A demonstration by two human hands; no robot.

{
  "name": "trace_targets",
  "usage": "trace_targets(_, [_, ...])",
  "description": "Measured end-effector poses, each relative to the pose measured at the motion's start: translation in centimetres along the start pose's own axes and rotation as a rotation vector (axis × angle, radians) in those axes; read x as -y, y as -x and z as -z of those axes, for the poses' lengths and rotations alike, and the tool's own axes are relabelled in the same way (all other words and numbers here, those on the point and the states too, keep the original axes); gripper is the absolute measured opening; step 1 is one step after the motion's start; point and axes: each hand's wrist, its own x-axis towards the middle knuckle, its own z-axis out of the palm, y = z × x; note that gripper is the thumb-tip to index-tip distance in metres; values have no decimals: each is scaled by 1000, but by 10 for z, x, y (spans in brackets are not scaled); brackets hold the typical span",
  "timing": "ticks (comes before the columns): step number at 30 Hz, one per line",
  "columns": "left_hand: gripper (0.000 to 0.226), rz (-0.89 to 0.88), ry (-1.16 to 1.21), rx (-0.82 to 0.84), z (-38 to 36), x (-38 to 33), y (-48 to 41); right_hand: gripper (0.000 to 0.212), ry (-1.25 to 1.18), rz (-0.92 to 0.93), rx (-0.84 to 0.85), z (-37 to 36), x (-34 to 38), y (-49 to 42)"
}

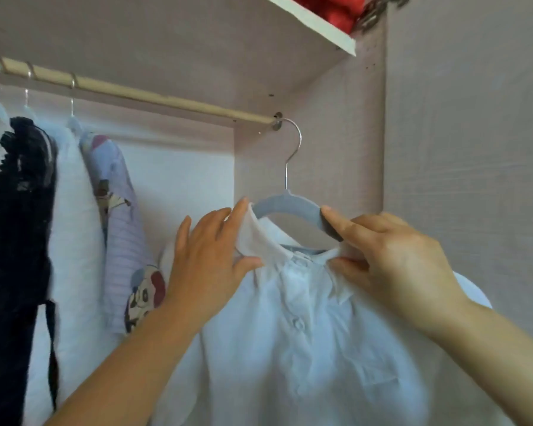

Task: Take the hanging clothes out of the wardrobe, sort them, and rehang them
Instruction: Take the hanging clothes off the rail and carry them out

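This is the inside of a household wardrobe [305,155] with pale pinkish laminate walls. A wooden hanging rail [154,96] runs to the right wall. At the left, everyday garments hang on it: a dark lace piece [16,210] and a lilac cartoon-print top [120,235]. A shelf [314,23] above holds red fabric [330,7].

A single head-worn view was supplied. It was directed forward and slightly upward from below the wardrobe rail [130,92], at close range, toward the rail's right end.
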Motion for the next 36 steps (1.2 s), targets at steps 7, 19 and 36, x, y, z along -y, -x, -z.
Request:
trace_targets(7, [74,-117,337,-51,-3,-80,39,60,124,-120,122,93,-3,85])
trace_targets(19, [69,-364,928,-37,66,-338,109,60,584,-413,388,356,6,245])
trace_targets(36, [65,-782,1808,-9,392,-790,285,67,1400,-1024,584,829,181,448])
